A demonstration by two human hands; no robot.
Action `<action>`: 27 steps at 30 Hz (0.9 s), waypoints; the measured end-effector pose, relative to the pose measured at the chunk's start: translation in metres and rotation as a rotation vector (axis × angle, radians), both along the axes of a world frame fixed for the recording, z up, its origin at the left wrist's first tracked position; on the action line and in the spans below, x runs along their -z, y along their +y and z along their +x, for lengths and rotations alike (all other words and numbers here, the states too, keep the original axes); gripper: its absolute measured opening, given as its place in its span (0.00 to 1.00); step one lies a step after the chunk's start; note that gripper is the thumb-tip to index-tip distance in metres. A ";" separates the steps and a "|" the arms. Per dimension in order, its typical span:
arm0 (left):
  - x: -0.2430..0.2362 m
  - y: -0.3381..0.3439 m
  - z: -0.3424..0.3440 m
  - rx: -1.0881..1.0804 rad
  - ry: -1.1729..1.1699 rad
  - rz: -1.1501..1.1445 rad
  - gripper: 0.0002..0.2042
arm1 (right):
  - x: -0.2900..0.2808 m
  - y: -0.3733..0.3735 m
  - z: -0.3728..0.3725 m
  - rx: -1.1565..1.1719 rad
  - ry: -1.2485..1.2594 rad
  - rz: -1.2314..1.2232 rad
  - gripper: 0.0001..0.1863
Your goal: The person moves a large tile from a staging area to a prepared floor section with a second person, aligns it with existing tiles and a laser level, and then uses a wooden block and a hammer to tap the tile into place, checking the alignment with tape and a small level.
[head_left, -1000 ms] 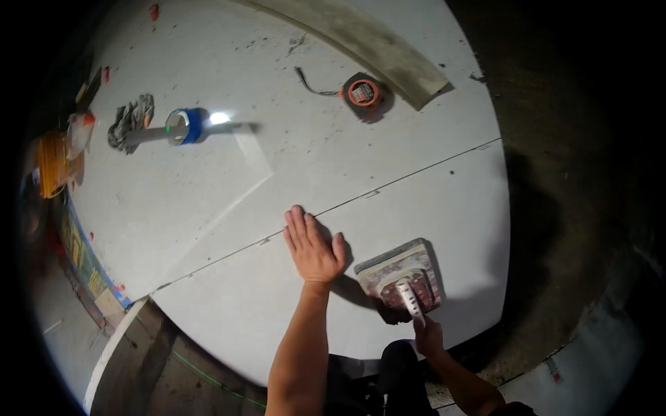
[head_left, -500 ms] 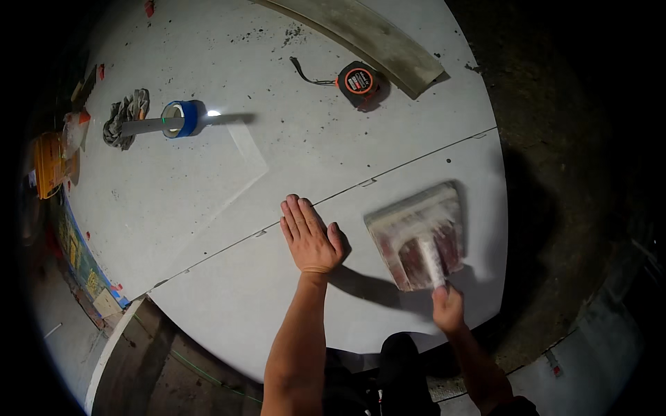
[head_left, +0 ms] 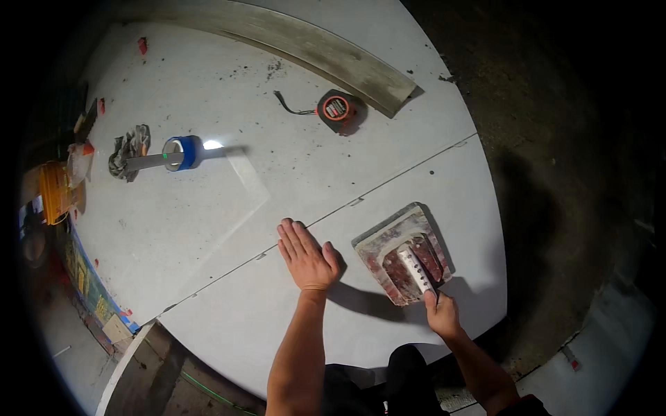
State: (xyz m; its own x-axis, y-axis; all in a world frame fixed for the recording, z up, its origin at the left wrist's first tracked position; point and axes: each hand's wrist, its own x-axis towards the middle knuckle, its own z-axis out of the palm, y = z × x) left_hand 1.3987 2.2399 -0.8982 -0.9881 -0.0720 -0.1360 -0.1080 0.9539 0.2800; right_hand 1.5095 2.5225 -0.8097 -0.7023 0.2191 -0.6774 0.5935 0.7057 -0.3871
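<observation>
My left hand [head_left: 307, 256] lies flat on the pale floor tile [head_left: 236, 326], its fingers together and stretched toward the joint between two tiles, the thumb apart. To the right, my right hand [head_left: 442, 313] is wrapped round the near end of a float's light handle. That float [head_left: 374, 251] has a broad, reddish block smeared with pale dust. It is over the same tile, and I cannot tell whether its underside touches the surface. Small broken clip stubs [head_left: 356, 202] stick up along the joint.
Beyond the joint sit a tape measure [head_left: 336, 111] with a cord, a long metal straightedge [head_left: 312, 48], a blue tape roll [head_left: 182, 152] with a grey strip across it, and a crumpled grey glove [head_left: 130, 152]. A yellow container [head_left: 54, 193] stands far left. Dark rough ground borders the tiles at right.
The float was blurred by motion and now shows sharply, turned a little, with its handle plainer. My left hand stays flat on the tile. The whole view has shifted slightly.
</observation>
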 end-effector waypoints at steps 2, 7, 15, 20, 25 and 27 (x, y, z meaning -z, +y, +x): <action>-0.003 0.002 -0.002 -0.009 -0.039 0.020 0.38 | -0.008 0.002 -0.005 0.005 -0.078 -0.025 0.23; -0.005 -0.006 0.001 -0.052 -0.035 0.048 0.39 | -0.051 -0.025 -0.100 -0.164 0.328 0.107 0.16; -0.007 -0.016 0.011 -0.087 0.006 0.071 0.38 | -0.008 -0.266 -0.283 -0.280 0.610 -0.720 0.31; -0.008 -0.003 -0.001 0.000 0.024 0.051 0.37 | -0.016 -0.408 -0.345 -0.288 0.865 -0.620 0.31; 0.012 -0.022 0.005 -0.039 0.118 0.038 0.36 | -0.008 -0.343 -0.279 -0.103 0.932 -0.731 0.10; -0.003 -0.028 0.002 -0.049 0.180 0.025 0.36 | -0.051 -0.239 -0.235 0.098 0.866 -0.803 0.07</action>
